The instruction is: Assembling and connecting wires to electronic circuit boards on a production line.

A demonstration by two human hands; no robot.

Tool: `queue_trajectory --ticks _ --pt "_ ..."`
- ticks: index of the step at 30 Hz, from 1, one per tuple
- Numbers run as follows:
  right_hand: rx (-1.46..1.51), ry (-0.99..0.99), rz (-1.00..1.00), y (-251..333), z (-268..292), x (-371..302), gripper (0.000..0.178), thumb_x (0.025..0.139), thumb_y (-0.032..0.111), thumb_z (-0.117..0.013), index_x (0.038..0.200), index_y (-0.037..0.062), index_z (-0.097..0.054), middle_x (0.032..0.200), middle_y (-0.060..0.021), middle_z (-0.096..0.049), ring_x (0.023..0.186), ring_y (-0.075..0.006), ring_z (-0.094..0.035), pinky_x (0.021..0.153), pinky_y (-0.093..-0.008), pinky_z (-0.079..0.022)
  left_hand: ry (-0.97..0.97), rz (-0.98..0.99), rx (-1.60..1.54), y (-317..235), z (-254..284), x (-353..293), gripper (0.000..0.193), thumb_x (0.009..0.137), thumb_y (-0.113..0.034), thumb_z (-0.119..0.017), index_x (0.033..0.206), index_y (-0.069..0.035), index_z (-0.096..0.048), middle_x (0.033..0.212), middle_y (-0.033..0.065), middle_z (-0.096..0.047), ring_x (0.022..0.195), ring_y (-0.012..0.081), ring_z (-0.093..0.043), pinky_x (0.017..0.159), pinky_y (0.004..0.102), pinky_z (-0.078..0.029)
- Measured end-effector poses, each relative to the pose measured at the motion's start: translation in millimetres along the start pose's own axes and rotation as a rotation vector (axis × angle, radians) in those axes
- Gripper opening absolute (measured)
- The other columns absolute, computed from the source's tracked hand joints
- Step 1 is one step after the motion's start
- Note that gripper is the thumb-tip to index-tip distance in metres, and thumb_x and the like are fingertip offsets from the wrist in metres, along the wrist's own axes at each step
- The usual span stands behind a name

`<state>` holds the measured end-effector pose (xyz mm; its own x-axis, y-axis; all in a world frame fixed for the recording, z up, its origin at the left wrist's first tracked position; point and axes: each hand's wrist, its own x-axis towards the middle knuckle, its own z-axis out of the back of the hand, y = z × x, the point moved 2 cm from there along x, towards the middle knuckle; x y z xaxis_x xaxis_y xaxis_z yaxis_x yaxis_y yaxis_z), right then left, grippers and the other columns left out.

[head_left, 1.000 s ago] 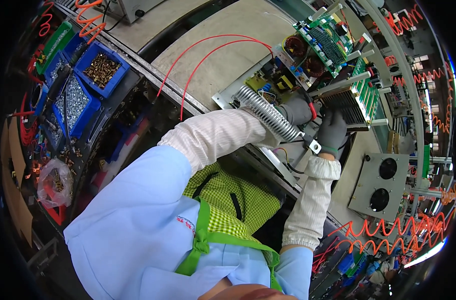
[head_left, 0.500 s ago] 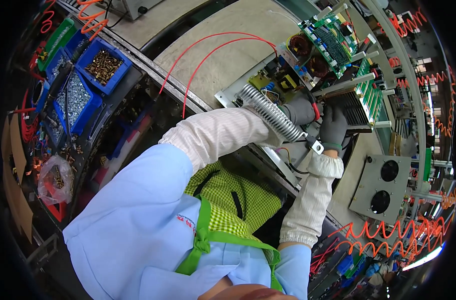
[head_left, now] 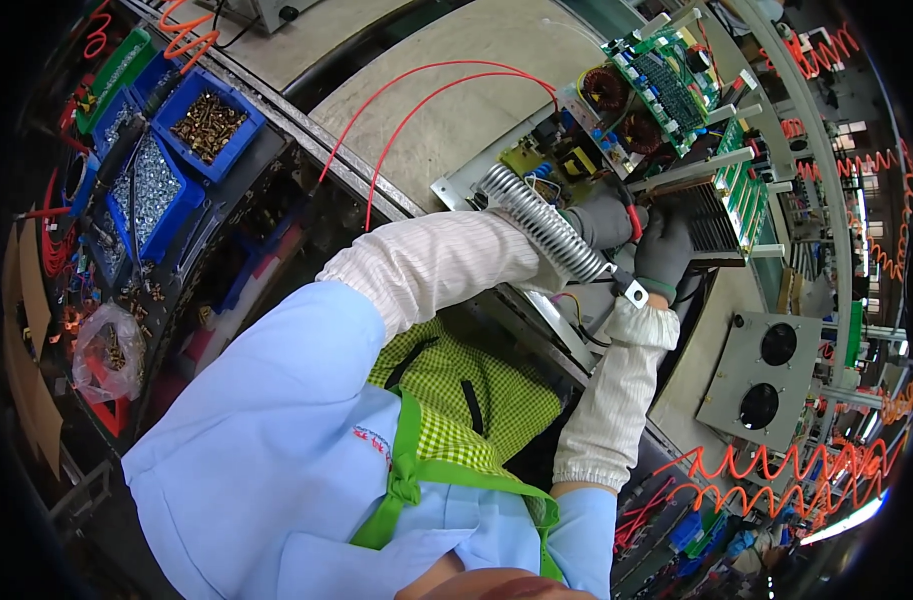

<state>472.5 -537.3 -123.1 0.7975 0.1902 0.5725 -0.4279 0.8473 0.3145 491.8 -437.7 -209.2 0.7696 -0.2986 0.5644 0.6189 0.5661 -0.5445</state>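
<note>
My left hand, in a grey glove, reaches behind a silver coiled metal spring into the open electrical unit. Its fingers look closed next to a curved red piece, though their tips are hidden. To its right my right hand, also gloved, has its fingers bent together beside the black-finned heat sink. What lies under those fingers cannot be seen. Beyond the left hand sits a yellow-green circuit board on the unit's metal base. Green circuit boards stand upright behind, near copper-wound ring coils.
Two red cables loop from the unit over the bench edge. At far left are blue bins of brass-coloured screws and silver fasteners. A grey box with two fans stands at right, above orange coiled hoses.
My right hand and forearm have shifted slightly to the left, the fingers still beside the heat sink. My left hand stays nearly in place.
</note>
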Motion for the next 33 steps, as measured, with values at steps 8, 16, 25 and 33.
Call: queue_trajectory --ticks 8,16,25,33 --pt "-0.021 0.118 -0.049 -5.2 2.0 2.8 0.018 0.088 0.020 -0.053 0.099 0.0076 -0.061 0.088 -0.0214 -0.063 0.082 -0.0429 -0.058 0.067 -0.0476 -0.046 -0.013 0.046 -0.083 1.6 -2.2 0.2 0.008 0.077 -0.015 -0.055 0.081 -0.009 -0.056 0.077 0.0169 -0.056 0.072 0.0355 -0.059 0.060 0.0453 -0.046" --pt "0.132 0.167 0.076 -7.0 9.5 -0.4 0.021 0.088 0.020 -0.055 0.101 0.0080 -0.065 0.091 -0.0200 -0.064 0.083 -0.0387 -0.061 0.071 -0.0410 -0.049 0.025 0.094 -0.034 0.4 -3.2 2.4 0.011 0.079 -0.019 -0.054 0.085 -0.010 -0.058 0.084 0.0184 -0.057 0.077 0.0356 -0.059 0.064 0.0444 -0.046" --pt "0.089 0.153 -0.002 -11.4 4.9 1.6 0.020 0.084 0.018 -0.057 0.099 0.0070 -0.067 0.089 -0.0185 -0.065 0.083 -0.0366 -0.063 0.073 -0.0387 -0.049 0.081 0.163 -0.152 -2.6 2.6 -0.4 0.017 0.083 -0.024 -0.049 0.088 -0.010 -0.058 0.085 0.0173 -0.057 0.079 0.0353 -0.058 0.067 0.0435 -0.046" --pt "0.191 0.055 -0.050 -8.6 2.9 2.1 0.024 0.083 0.021 -0.059 0.097 0.0037 -0.066 0.088 -0.0218 -0.064 0.084 -0.0402 -0.061 0.073 -0.0429 -0.047 0.034 0.166 -0.152 0.3 2.5 -0.1 0.017 0.083 -0.024 -0.049 0.088 -0.010 -0.057 0.086 0.0163 -0.057 0.078 0.0353 -0.058 0.066 0.0434 -0.046"
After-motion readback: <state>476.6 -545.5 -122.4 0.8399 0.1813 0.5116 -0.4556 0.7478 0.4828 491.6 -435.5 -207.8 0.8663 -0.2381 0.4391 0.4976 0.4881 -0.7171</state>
